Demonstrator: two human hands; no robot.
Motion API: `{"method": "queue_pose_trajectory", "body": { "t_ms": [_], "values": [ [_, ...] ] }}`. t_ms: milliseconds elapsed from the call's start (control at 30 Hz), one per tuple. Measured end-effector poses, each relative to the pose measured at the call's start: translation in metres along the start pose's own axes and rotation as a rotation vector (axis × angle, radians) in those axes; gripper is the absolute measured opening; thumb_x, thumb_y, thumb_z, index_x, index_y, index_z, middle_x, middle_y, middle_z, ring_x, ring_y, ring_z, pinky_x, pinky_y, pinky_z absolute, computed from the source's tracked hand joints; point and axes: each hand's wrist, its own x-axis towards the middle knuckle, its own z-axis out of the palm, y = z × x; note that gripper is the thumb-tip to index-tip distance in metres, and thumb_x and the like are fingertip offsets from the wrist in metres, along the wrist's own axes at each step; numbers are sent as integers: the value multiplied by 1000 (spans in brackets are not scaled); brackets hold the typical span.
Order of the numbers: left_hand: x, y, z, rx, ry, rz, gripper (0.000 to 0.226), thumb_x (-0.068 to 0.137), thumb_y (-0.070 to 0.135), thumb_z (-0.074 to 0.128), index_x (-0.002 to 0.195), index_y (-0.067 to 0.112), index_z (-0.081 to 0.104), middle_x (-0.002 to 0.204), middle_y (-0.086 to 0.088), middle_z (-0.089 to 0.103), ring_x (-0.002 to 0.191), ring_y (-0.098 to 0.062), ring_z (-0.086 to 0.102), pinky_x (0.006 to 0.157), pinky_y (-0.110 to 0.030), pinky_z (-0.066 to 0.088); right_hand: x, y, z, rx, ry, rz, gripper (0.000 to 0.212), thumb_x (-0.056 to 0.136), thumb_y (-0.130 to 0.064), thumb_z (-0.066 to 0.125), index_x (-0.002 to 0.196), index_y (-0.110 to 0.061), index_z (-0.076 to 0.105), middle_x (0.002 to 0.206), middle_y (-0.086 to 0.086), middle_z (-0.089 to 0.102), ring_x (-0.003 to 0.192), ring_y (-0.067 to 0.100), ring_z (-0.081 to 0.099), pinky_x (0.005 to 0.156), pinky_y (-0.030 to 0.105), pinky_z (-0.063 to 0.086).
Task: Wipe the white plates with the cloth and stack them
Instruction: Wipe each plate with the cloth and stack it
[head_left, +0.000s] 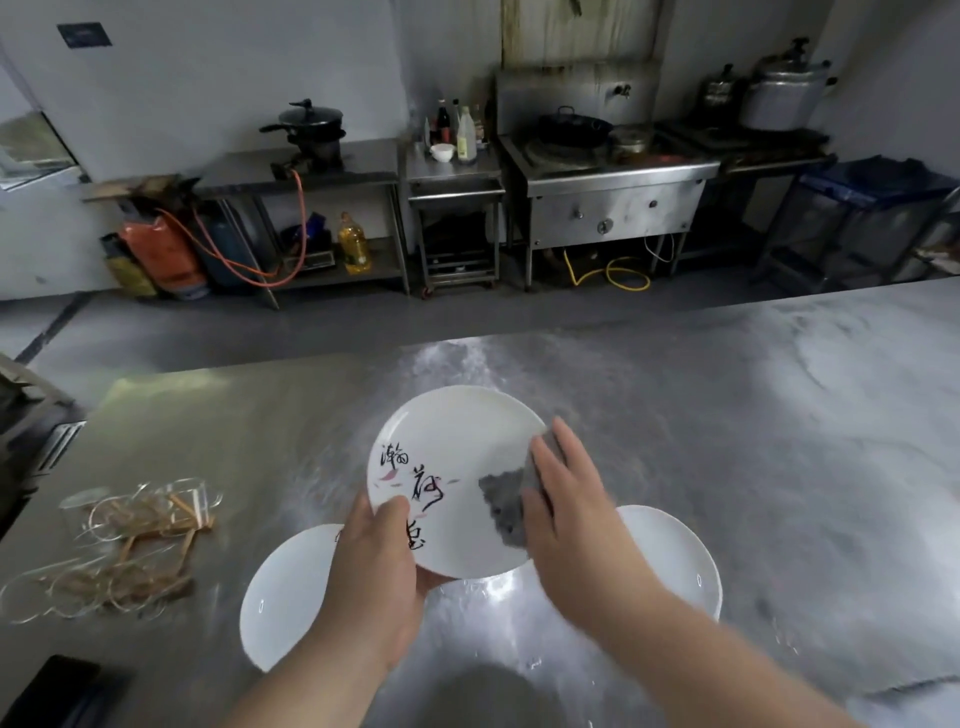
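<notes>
Left hand (374, 566) gripping white plate (452, 436) with black script, right hand (571, 514) flat on grey cloth (501, 501)

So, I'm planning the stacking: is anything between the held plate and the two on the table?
Nothing visible. The held plate, in the left hand, is above and between the left plate and right plate; their visible tops are bare. The right hand presses the cloth on it.

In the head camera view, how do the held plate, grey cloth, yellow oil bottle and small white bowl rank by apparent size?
1. Held plate
2. Grey cloth
3. Yellow oil bottle
4. White bowl
Bottle and bowl stand far back, so they only look small; true sizes unsure.
</notes>
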Motion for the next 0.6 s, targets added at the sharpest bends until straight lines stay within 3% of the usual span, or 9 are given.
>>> {"method": "queue_pose_trajectory", "body": {
  "t_ms": [67, 167, 333, 433, 500, 600],
  "values": [
    [-1, 1, 4, -15, 18, 12, 46, 105, 5, 41, 110, 36, 74, 106, -2, 81, 87, -20, 79, 57, -36, 60, 35, 2, -25, -163, -77, -68, 41, 109, -29, 44, 150, -31, 45, 164, -15, 24, 142, 4, 36, 107, 10, 29],
    [2, 6, 11, -61, 41, 65, 49, 105, 8, 42, 106, 44, 75, 105, 4, 81, 87, -16, 79, 58, -34, 60, 65, -4, -43, -229, -125, -51, 51, 109, -31, 46, 159, -33, 37, 171, -13, 21, 150, 12, 31, 115, 22, 29],
    [7, 0, 10, -98, 12, 136, 45, 94, 18, 48, 122, 47, 69, 119, 3, 78, 103, -21, 78, 72, -43, 63, -12, -18, 19, 116, 172, 80, 51, 101, -37, 50, 151, -34, 42, 160, -21, 27, 136, -10, 37, 109, 20, 39],
    [3, -11, 5, -151, -260, 127, 58, 89, 8, 52, 137, 40, 61, 136, -5, 71, 120, -30, 72, 82, -53, 62, 8, -6, 5, 261, 271, 201, 48, 98, -18, 66, 142, -31, 58, 140, -16, 53, 117, -13, 53, 102, 17, 46],
    [2, -8, 2, -197, -441, 93, 64, 89, 6, 59, 147, 33, 54, 147, -11, 63, 130, -37, 65, 88, -59, 60, 42, -4, -27, 186, 182, 143, 47, 94, -11, 69, 136, -33, 66, 124, -21, 64, 106, -11, 59, 92, 5, 45],
    [16, 13, -8, -301, -432, -24, 63, 86, 21, 69, 148, 25, 56, 144, -18, 64, 127, -43, 66, 82, -60, 61, 84, -13, -67, 98, -21, -11, 48, 91, -8, 68, 130, -35, 71, 119, -32, 65, 108, -15, 60, 90, 0, 41]
  ]
}}
